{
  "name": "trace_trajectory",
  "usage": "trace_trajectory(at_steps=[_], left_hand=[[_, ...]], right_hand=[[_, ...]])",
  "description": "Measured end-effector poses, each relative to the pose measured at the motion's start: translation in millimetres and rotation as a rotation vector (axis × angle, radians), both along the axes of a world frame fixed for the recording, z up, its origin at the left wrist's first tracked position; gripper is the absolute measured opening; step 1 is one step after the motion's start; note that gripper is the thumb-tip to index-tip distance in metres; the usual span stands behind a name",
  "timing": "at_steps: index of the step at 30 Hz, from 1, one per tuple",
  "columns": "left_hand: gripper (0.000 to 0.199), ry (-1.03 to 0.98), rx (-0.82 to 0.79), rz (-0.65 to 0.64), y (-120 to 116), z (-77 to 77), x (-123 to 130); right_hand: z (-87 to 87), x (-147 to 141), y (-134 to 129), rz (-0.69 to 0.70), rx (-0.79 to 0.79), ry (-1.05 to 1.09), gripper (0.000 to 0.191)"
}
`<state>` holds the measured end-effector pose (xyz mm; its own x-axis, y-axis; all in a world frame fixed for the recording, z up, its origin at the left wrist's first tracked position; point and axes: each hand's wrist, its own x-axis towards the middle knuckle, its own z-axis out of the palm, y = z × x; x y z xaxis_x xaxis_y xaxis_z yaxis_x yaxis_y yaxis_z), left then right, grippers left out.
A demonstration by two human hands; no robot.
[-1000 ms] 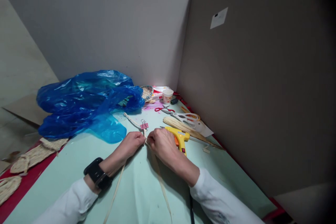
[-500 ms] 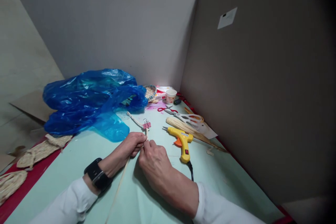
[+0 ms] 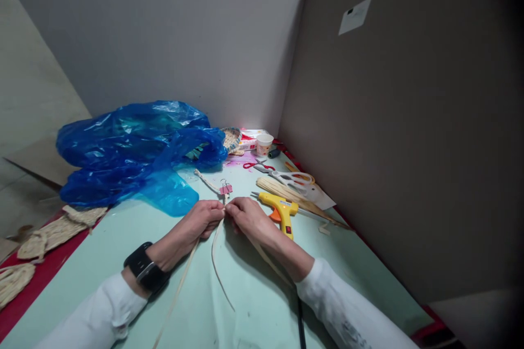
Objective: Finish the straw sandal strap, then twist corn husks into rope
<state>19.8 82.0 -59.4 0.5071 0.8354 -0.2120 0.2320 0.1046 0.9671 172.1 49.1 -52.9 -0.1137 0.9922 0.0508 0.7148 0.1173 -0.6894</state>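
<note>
A thin pale braid point(image 3: 207, 180) of straw-like strands runs across the table, pinched by a pink binder clip point(image 3: 226, 189). Just below the clip, my left hand point(image 3: 204, 218) closes its fingers on the braid's near end. My right hand point(image 3: 248, 217) meets it there, thumb and fingers pinched on the strands. One loose strand point(image 3: 215, 259) hangs down between the hands and curves along the table. Another strand point(image 3: 180, 289) trails from under my left hand towards me, and a third strand point(image 3: 270, 262) passes beneath my right wrist.
A yellow hot glue gun point(image 3: 279, 206) lies right of my right hand, its cord running towards me. Behind it are a straw bundle point(image 3: 282, 193), white scissors point(image 3: 292, 179) and a paper cup point(image 3: 264, 143). A blue plastic bag point(image 3: 135, 142) fills the back left; woven straw pieces point(image 3: 57, 234) lie left.
My right hand has turned and shifted up beside the left, uncovering a loose strand in the middle and one under the right wrist. The whole view has shifted slightly.
</note>
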Motion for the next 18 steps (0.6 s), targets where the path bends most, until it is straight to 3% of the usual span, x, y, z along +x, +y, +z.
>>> trace_trajectory(at_steps=[4,12,18], left_hand=[[0.022,0.104,0.099,0.023,-1.6,0.7,3.0],[0.018,0.365,0.444,0.093,-3.8,0.5,7.1],[0.027,0.533,0.513,0.013,-5.1,14.8,-0.2]], right_hand=[[-9.0,-2.7,4.1,-0.063,0.012,0.041,0.024],[-12.2,-3.4,1.5,-0.112,0.079,0.135,0.025],[-12.4,-3.1,0.2,-0.15,0.044,0.236,0.024]])
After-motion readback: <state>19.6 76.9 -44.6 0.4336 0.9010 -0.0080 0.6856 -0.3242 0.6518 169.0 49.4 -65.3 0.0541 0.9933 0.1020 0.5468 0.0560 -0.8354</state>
